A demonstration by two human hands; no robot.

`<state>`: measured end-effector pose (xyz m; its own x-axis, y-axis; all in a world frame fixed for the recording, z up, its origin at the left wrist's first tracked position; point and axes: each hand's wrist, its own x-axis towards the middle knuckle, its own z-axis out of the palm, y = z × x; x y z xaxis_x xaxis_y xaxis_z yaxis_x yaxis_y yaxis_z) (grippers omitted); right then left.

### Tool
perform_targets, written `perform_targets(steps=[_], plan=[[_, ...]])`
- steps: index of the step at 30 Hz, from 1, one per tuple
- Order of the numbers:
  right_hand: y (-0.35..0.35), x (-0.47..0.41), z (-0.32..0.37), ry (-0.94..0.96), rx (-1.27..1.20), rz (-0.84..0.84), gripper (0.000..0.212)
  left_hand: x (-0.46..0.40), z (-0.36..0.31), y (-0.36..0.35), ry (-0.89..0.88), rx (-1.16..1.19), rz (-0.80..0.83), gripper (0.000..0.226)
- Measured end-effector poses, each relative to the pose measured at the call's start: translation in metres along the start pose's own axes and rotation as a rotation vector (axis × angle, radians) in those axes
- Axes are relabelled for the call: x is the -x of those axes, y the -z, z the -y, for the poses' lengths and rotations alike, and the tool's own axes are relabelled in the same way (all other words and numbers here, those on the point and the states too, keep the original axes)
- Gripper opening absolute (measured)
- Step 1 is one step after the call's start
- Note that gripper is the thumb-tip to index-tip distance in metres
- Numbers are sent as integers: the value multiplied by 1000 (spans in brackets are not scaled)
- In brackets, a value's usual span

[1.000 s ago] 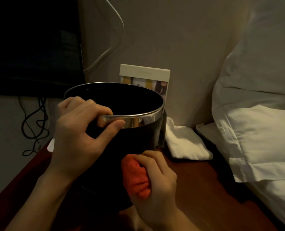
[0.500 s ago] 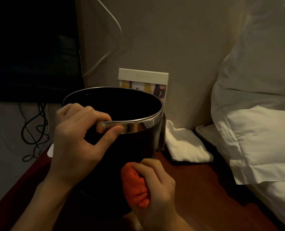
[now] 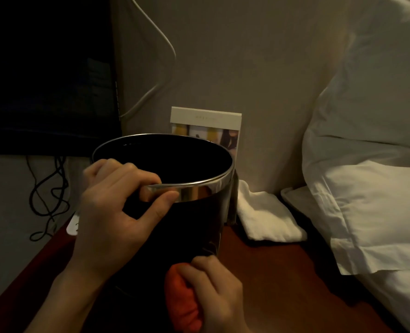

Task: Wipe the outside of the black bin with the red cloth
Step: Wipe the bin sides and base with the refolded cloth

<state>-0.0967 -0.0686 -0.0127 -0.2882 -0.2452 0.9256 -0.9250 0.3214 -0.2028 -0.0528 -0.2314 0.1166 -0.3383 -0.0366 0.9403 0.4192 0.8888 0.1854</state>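
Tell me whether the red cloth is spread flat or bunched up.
Bunched: the red cloth is wadded inside the right hand.

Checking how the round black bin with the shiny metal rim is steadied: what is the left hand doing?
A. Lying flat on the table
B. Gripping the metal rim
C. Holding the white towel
B: the left hand grips the black bin's metal rim.

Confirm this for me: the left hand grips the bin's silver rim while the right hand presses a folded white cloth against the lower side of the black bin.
Not quite. The head view shows the right hand holding a bunched red cloth, not a white one, against the lower side of the black bin. The folded white cloth lies untouched on the table behind the bin. The left hand does grip the silver rim.
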Motion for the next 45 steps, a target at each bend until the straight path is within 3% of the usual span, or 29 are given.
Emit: perform_targets(steps=[6, 12, 18, 22, 27, 29, 32, 38, 41, 45], plan=[[9, -20, -1, 11, -51, -101, 20, 1, -1, 1, 10, -2, 2, 16], [1, 5, -5, 68, -26, 46, 19, 1, -1, 0, 2, 4, 4, 16], [12, -15, -10, 10, -96, -63, 27, 0, 0, 0, 8, 12, 8, 17], [8, -5, -7, 64, -99, 26, 28, 1, 0, 0, 16, 20, 6, 18], [16, -20, -10, -10, -80, -85, 39, 1, 0, 0, 17, 11, 0, 15], [7, -4, -9, -6, -84, -27, 21, 0, 0, 0, 14, 12, -4, 15], [1, 10, -10, 48, -55, 63, 17, 1, 0, 0, 2, 24, -10, 15], [15, -12, -15, -25, -58, -55, 48, 1, 2, -1, 13, 5, 1, 17], [5, 4, -10, 24, -114, 24, 21, 2, 2, -1, 11, 5, -8, 20], [16, -11, -17, 7, -91, 4, 34, 1, 0, -1, 29, -6, 0, 19]])
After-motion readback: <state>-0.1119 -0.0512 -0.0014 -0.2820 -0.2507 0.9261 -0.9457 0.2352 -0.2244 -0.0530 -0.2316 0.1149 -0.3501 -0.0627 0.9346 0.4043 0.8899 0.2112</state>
